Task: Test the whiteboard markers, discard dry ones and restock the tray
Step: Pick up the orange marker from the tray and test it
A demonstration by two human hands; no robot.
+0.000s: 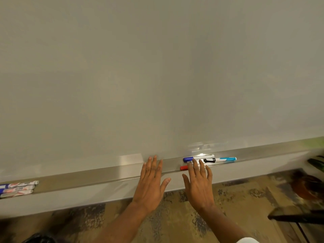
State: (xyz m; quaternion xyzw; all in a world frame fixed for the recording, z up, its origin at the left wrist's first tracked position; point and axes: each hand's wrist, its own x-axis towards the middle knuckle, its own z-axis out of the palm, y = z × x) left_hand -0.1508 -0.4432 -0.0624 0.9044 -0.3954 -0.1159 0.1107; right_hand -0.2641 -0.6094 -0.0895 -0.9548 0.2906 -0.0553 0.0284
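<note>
Where they cluster, markers (pixel 208 160) show blue, red, teal.

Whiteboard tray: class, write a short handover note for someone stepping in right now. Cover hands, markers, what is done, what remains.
Left hand: open, empty, over the tray.
Right hand: open, fingertips at the right marker cluster; nothing gripped.
Three more markers lie at the tray's far left.
Whiteboard shows no test marks.
To do: test every marker, discard dry ones, restock.
</note>
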